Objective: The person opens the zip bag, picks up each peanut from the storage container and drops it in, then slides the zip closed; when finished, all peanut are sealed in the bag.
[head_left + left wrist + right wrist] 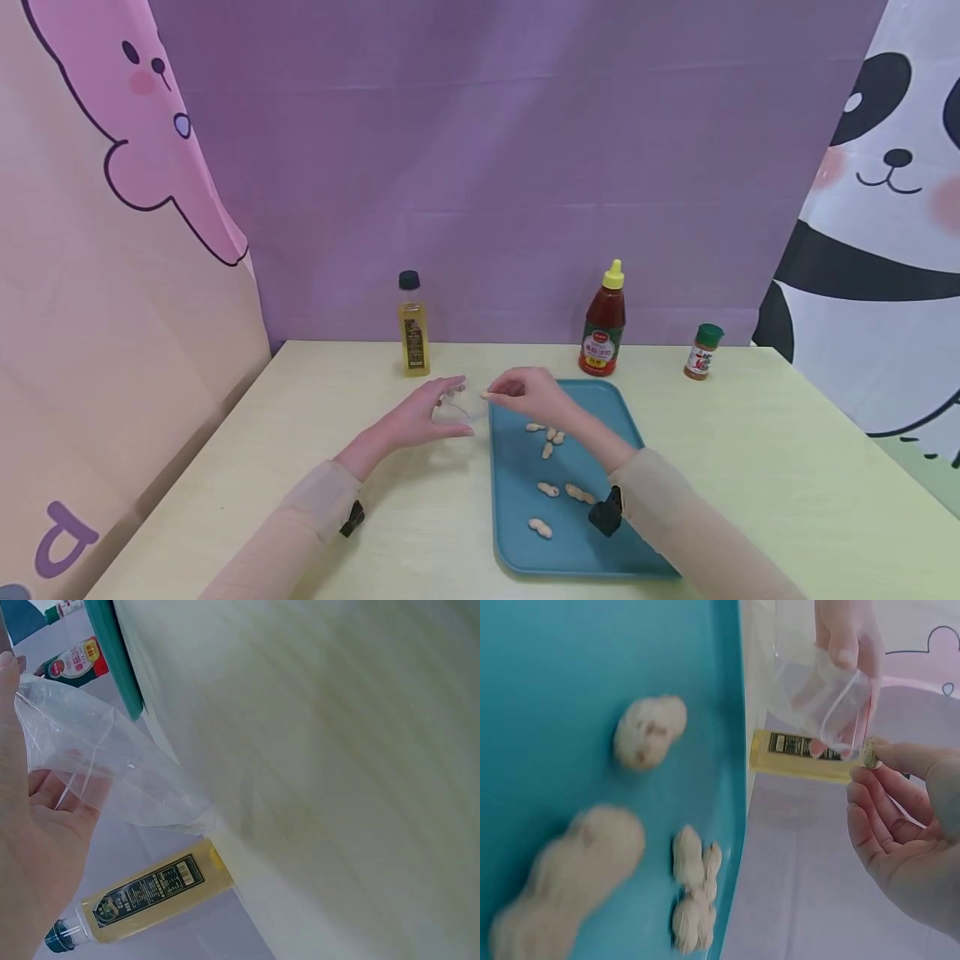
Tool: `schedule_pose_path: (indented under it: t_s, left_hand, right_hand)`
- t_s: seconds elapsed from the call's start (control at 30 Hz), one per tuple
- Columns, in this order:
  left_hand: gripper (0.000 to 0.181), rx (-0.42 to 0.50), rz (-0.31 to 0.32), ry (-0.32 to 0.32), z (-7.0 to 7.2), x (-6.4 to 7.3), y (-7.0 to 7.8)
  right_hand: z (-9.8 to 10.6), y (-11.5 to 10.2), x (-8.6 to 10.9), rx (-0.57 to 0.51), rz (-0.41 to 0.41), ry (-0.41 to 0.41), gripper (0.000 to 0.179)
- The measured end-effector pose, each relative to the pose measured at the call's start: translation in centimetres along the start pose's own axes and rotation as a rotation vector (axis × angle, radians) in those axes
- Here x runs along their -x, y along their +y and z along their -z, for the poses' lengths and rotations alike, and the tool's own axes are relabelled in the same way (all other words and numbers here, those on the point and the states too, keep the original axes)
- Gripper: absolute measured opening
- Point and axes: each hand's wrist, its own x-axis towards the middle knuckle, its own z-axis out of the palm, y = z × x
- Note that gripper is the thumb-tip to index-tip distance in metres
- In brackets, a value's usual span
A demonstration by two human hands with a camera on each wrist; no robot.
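— Holding what, and how?

— Gripping a clear plastic bag (142, 780) in the left hand (415, 417), with thumb and fingers curved around it, above the tabletop (420, 533) and just off the edge of the blue tray (517, 475); pinching a single peanut (871, 752) between thumb and fingertips of the right hand (536, 395)

— Touching the bag with that peanut?

— Can't tell; just beside the bag's edge in the right wrist view, and seemingly not yet inside

— How far along, then?

— Early, at a guess: lifted clear of the tray with one peanut, but showing none in the bag from the left wrist view, only fingers through the film

— And left to do?

— Most of it, apparently; count about seven peanuts (548, 489) on the tray, with four bunched toward the far end and three spread nearer, and possibly more hidden under the right arm (600, 437)

— Using the bottles at all?

— Not by the look of it; see the oil bottle (414, 333), the red sauce bottle (600, 333) and the green-capped jar (701, 354) standing upright at the back, untouched by either hand
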Motion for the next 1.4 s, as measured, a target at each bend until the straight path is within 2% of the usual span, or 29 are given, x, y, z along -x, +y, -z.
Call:
schedule_pose_path:
  t_s: [0.2,0.47,0.87,1.17,1.4]
  left_hand:
    - [0.087,0.0,-0.02,-0.002,0.0,0.0,0.1]
    - [0.087,0.0,-0.022,-0.004,-0.1,-0.1,0.0]
    - [0.084,-0.007,-0.03,-0.006,-0.2,-0.1,0.0]
    - [0.085,-0.018,-0.04,0.0,-0.4,-0.2,-0.3]
    - [0.085,-0.011,-0.043,0.001,-0.4,-0.2,-0.3]
  right_hand:
    - [-1.1,-0.7,-0.7,0.014,0.025,-0.006,0.021]
    - [-2.1,-1.0,-1.0,-0.02,-0.006,-0.03,0.02]
    - [-2.4,-1.2,-1.0,-0.019,-0.01,-0.027,0.018]
    - [-1.3,-1.0,-0.5,-0.013,-0.01,-0.021,0.021]
    - [1.4,-0.5,1.1,-0.006,-0.035,-0.011,0.02]
